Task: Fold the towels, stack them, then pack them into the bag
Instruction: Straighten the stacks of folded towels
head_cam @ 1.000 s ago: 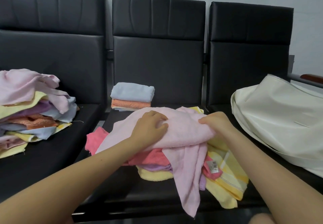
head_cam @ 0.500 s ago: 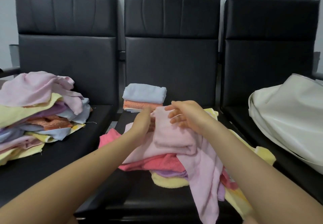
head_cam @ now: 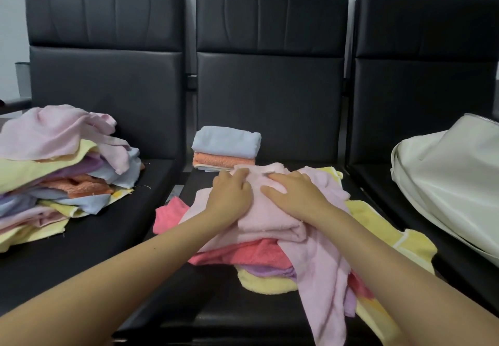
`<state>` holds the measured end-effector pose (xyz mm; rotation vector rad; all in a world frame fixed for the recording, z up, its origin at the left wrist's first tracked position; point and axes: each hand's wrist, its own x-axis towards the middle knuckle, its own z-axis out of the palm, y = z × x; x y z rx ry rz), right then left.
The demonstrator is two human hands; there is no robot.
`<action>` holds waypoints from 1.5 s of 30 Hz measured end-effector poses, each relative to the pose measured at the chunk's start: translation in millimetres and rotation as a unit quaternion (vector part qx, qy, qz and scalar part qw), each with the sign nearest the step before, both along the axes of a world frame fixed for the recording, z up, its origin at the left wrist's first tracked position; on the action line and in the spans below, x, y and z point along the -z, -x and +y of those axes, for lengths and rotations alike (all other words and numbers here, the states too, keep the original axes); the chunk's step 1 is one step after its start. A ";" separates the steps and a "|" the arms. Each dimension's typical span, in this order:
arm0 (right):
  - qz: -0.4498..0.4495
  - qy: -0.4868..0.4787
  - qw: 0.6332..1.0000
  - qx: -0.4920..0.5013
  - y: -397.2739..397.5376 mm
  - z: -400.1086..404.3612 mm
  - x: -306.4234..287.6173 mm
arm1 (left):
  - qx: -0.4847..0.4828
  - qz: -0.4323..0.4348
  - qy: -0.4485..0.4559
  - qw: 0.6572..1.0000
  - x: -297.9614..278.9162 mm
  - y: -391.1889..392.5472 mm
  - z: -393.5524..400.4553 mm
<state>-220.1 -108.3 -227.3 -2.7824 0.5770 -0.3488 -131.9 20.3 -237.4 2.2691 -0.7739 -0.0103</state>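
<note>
Pink towel [head_cam: 266, 210] now flat under both hands [head_cam: 232, 197]

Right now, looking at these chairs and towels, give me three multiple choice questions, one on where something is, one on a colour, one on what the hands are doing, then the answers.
1. Where does the white bag lie?
A. On the right chair seat
B. On the left chair seat
C. On the floor

2. What colour is the top towel of the small folded stack at the back of the middle seat?
A. Yellow
B. Light blue
C. Purple

3. What are the left hand and the right hand doing?
A. Holding the bag open
B. Hanging idle at the sides
C. Pressing flat on the folded pink towel

Answers:
1 A, the bag rests on the rightmost seat.
2 B, a light blue towel sits over an orange one.
3 C, both palms lie on the pink towel atop the middle pile.
</note>
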 end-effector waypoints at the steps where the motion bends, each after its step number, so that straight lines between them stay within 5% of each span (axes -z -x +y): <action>1: 0.004 0.004 1.000 0.009 -0.9 1.7 2.0 | -0.010 -0.017 -0.056 0.998 3.6 -1.9 -0.1; 6: -0.084 0.118 0.987 0.071 5.0 16.5 0.1 | 0.010 0.027 -0.098 0.995 7.9 -3.4 3.2; 11: -0.080 -0.213 0.968 0.109 8.2 19.9 -16.1 | 0.012 0.019 -0.043 0.999 2.9 -6.8 9.5; 15: -0.066 -0.416 0.903 0.082 18.4 11.5 -23.1 | -0.012 -0.002 0.054 0.998 -7.8 -7.0 14.2; 20: -0.091 -0.481 0.868 0.078 23.8 13.4 -16.1 | -0.021 0.023 0.141 0.990 -27.4 -2.6 17.1; 27: -0.141 -0.555 0.808 0.137 53.8 -15.8 -43.4 | 0.010 0.170 0.207 0.963 -54.9 19.8 7.8; 33: -0.117 -0.498 0.848 0.138 64.3 -31.3 -63.4 | 0.034 0.260 0.199 0.944 -45.7 34.7 16.5; 40: -0.120 -0.518 0.843 -0.082 38.3 20.1 -68.3 | 0.067 0.458 0.339 0.819 -38.5 31.8 27.5; 45: -0.162 -0.477 0.857 -0.106 21.5 42.0 -54.0 | 0.075 0.509 0.445 0.733 -38.9 22.7 36.0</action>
